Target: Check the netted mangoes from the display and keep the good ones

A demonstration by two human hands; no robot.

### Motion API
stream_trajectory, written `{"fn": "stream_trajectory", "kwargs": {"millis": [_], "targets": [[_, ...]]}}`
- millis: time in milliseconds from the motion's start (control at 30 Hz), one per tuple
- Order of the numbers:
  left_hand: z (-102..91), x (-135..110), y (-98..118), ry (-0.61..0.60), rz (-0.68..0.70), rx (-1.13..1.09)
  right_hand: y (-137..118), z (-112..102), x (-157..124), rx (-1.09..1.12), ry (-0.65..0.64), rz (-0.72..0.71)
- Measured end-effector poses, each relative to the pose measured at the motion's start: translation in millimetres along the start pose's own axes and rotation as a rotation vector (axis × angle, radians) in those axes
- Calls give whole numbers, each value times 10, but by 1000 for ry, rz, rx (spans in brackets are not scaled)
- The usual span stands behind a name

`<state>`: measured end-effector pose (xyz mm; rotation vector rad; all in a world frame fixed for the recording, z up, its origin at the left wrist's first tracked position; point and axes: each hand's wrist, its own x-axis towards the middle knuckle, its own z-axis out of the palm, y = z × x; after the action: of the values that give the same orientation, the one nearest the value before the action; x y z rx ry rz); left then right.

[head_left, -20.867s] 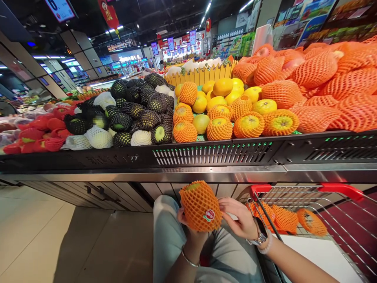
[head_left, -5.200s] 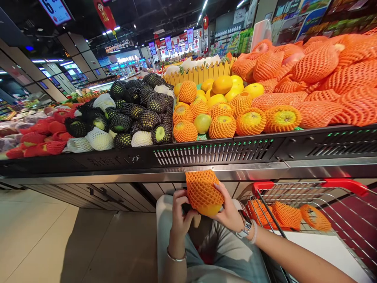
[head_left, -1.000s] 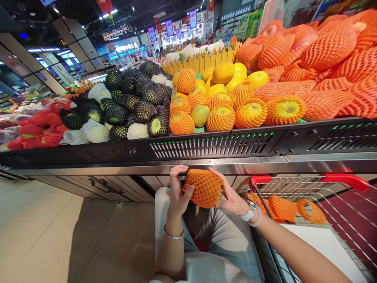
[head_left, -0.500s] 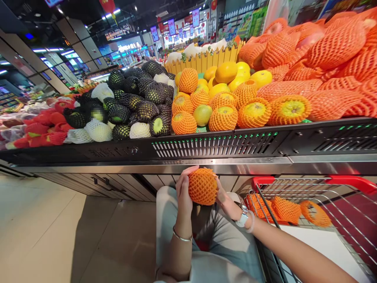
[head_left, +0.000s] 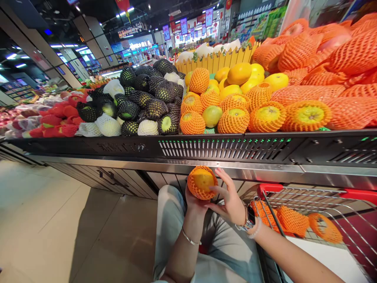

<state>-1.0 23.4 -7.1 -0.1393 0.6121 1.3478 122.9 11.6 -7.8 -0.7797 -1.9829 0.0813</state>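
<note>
The left hand [head_left: 196, 204] cups a yellow fruit [head_left: 203, 179] from below; the right hand [head_left: 232, 202], fingers spread wide, reaches its right edge. The step seems to be adjusting its orange net [head_left: 193, 189]; more adjusting would call for steady support underneath. Right of the fruit: a cart [head_left: 270, 188]; beyond it, the produce table [head_left: 126, 147].

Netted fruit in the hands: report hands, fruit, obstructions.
Left hand cupping netted fruit from below. Right hand open at its side, fingertips at the net. Yellow-orange skin showing through net opening. No obstruction seen; cart alongside, right.
</note>
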Motion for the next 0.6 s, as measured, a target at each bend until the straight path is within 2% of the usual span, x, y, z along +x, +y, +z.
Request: {"fn": "stream_trajectory", "kwargs": {"millis": [67,133,267,467,600], "targets": [[74,-49,23,53,30,-45,-29,15,30,-41,26,-2],[133,-89,24,70,107,-50,-65,33,53,-68,39,68],[153,-101,-1,117,175,-40,-114,45,53,-170,73,123],[60,-6,-5,110,227,-13,-56,-61,71,-64,-21,-96],[-4,50,4,39,196,13,13,-129,104,-111,-5,-283]]}}
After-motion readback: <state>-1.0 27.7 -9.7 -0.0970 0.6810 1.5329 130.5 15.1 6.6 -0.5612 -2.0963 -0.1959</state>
